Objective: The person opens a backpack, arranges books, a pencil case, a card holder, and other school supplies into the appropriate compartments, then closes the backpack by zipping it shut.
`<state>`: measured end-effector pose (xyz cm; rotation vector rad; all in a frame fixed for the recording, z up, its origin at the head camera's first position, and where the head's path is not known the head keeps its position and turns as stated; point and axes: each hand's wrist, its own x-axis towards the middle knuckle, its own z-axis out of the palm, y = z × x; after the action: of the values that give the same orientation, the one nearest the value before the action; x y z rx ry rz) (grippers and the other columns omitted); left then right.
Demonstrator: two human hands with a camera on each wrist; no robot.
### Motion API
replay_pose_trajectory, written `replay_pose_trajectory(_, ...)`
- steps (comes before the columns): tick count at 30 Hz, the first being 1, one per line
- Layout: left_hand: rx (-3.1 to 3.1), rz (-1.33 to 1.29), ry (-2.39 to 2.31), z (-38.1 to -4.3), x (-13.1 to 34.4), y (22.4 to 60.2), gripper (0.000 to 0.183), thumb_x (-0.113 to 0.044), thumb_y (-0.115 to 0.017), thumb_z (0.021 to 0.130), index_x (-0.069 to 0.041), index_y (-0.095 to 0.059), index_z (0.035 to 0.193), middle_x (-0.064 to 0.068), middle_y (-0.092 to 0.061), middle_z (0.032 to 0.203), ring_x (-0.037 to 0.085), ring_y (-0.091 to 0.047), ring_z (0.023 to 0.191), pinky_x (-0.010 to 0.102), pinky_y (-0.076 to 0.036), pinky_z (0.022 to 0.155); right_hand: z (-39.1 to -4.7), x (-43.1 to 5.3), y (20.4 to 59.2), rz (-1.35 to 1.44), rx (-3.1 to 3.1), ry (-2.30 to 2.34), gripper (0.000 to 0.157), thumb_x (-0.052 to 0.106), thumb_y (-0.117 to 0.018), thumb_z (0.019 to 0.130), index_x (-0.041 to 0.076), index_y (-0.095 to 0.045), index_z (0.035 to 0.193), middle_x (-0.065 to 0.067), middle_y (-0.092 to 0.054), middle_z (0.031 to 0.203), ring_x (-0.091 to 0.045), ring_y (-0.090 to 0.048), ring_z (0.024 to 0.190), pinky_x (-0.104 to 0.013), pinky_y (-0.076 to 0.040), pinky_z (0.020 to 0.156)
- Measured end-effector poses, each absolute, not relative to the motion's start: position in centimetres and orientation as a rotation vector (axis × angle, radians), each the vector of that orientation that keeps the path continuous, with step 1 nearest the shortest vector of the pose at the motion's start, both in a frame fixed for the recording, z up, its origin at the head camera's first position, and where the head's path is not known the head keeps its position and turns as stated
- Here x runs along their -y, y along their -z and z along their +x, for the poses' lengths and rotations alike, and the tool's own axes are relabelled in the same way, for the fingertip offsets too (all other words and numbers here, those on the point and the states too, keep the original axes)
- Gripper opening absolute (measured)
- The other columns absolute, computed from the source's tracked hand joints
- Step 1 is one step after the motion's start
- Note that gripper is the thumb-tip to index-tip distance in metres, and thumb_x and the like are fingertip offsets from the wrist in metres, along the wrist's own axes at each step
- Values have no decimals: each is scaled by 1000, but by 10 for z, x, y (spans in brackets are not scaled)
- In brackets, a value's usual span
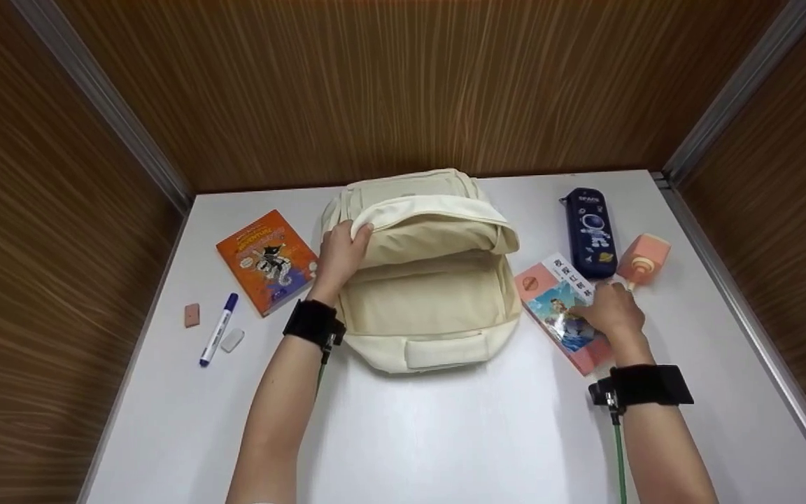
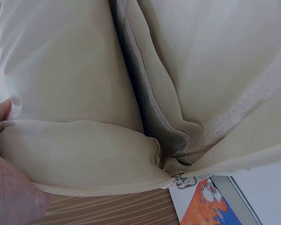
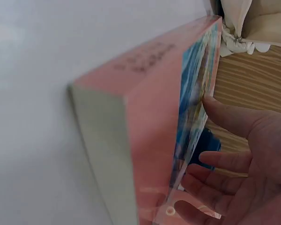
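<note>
The fingers of the left hand (image 1: 343, 255) pinch the edge of the bag's raised flap (image 1: 438, 208), with the thumb on one side of the cloth, and we see the cream bag (image 1: 431, 350) gaping below it on the middle of the bench (image 1: 445, 434). In the left wrist view we look into its folds and find a zip pull (image 2: 185, 182) at the corner of the opening. The fingers of the right hand (image 1: 613, 311) are spread, the thumb apart from the rest, at the pink book (image 1: 560, 311); we cannot tell whether they touch it. That book lies face up just beside the bag, on its right, slanted, with a blue picture on the cover. Beyond the right hand we see the dark blue case (image 1: 593, 238), marked with an astronaut, and just beside it a pink item (image 1: 644, 259) with a ringed round face. Left of the bag, near it, lies the orange book (image 1: 270, 259), tilted. Nearer us on that side, the marker (image 1: 219, 329) lies between a pink block (image 1: 192, 315) and a white eraser (image 1: 233, 341). Each wrist wears a black band, with a green cable running from it. Around the bench we see wood-grained panels (image 1: 403, 91).
</note>
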<state>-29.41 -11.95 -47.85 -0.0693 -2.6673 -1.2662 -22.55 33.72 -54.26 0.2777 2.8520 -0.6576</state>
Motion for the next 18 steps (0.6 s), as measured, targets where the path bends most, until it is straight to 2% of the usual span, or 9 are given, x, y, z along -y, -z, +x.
replay_pose_trajectory(4,2675,-57,1264,-293,123,477,32,-31,-57,100,-4,-59,83,5,-46,70,25,-49,68,41,-42,65,-217,-350,531,374,-2677,649,72,40,-78,81,-18,-49,114,-26,-56,93,-34,-53,81,-44,-43,66)
replay_pose_trajectory(10,2684,-37,1276,-292,122,478,33,-31,-58,99,-1,-63,88,10,-56,77,27,-52,72,44,-45,69,-206,-365,521,432,-2547,640,80,39,-82,75,-18,-45,117,-24,-53,93,-36,-49,84,-45,-41,70)
replay_pose_trajectory(14,2687,-29,1295,-293,121,478,33,-32,-58,99,-1,-63,88,11,-57,78,27,-52,72,44,-45,69,-205,-370,521,461,-2494,677,93,39,-83,75,-21,-37,128,-31,-51,106,-40,-48,92,-50,-42,78)
replay_pose_trajectory(18,2685,-29,1304,-295,120,476,33,-32,-58,100,-2,-62,86,8,-52,74,25,-50,69,42,-43,66,-206,-372,522,450,-2446,698,110,44,-82,76,-24,-22,139,-42,-38,127,-47,-43,107,-59,-38,95)
